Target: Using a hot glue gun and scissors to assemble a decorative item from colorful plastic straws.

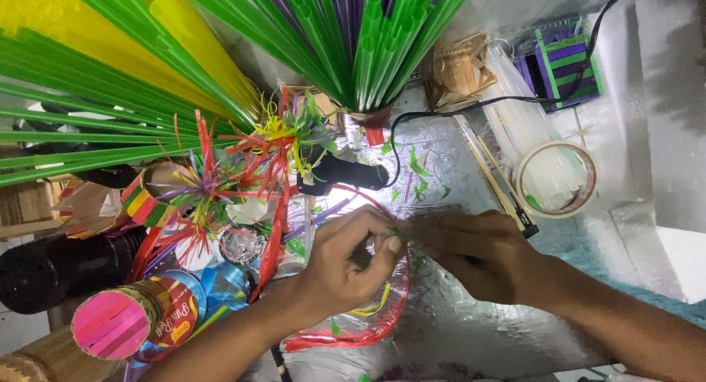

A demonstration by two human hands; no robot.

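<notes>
Right, both hands meet at the counter's middle, over a foil-like sheet (471,330). Left hand (346,268) and right hand (474,253) each pinch narrow on one small green strip (398,235), a sliver of cut straw by the look of it, held between the fingertips of both. Strip sits just above a red-rimmed clear bag (368,330) with a yellow scrap inside.

Handling guess: strip is very light, thin, springy plastic, slick and easy to drop or kink; best held at the ends with fingertip pads, light pressure, since a hard squeeze would likely crease it.

Near left corner: a can (140,316) lying on its side, packed with pink straws, beside a blue ribbon roll (220,286). Dark bottle (66,268) lies at the left edge.

Just beyond the hands: straw flowers (235,169) in red, purple and yellow, with frayed tips, touching each other in a cluster. Black glue gun (346,172) lies behind them, its cable (515,99) running to the far right corner. Green offcuts (418,167) scattered near it.

Right of the hands: tape roll (555,180) flat on the counter, thin sticks (493,172) beside it, clear plastic sleeves under the roll.

Far edge: green straws (353,36) fanned from a cup, more green and yellow straws (110,66) far left, a small wooden box (460,73), and a purple-green striped piece (566,58) at the far right.
</notes>
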